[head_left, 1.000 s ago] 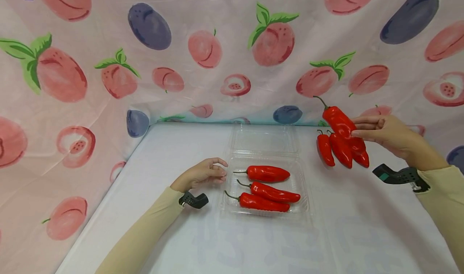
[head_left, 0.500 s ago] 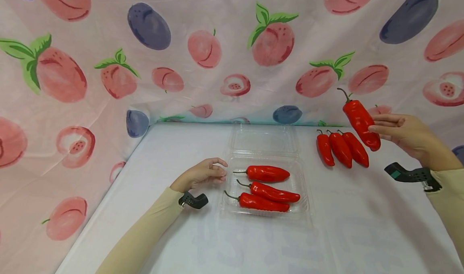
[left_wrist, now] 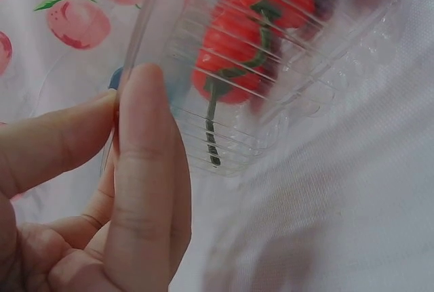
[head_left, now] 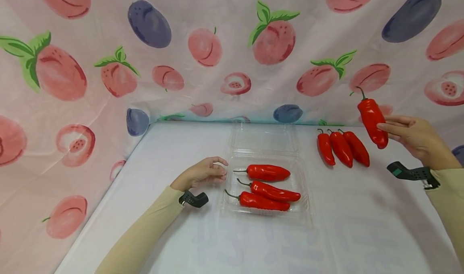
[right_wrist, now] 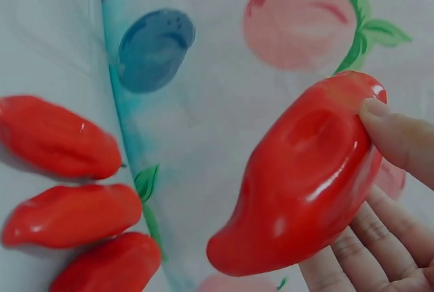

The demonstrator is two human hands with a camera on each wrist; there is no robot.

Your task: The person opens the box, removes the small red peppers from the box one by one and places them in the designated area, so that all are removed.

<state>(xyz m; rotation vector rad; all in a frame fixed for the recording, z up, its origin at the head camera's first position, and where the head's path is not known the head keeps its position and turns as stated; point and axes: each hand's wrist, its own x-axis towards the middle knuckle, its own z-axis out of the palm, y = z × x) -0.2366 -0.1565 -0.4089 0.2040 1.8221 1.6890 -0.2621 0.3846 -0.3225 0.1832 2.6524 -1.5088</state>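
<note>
Stock: seven red peppers, one box. Work judged about midway – three peppers in the box, three outside it, one in hand.

Near pepper: in the box, stem to the left.
Middle pepper: in the box, close against the near pepper, stem likewise to the left.
Far pepper: in the box, apart from the other two.
Box: clear plastic, standing on the white table.
Left hand: at the box's left wall, its rim pinched between thumb and finger in the left wrist view; remaining fingers loosely bent. Forearm slants in from lower left, low over the table.
Lid: laid back behind the box, not closed.
Row: three peppers side by side on the table, beyond the box and to its right, stems pointing away from the person.
Held pepper: raised right of the row, stem up, leaning slightly; not set down, so its placing is judged outstanding.
Right hand: thumb on one side of the held pepper's lower part, fingers opposite – a partly closed grasp, lower fingers spread. Wrist raised, arm reaching in from the right.
Backdrop: fruit-printed cloth.
</note>
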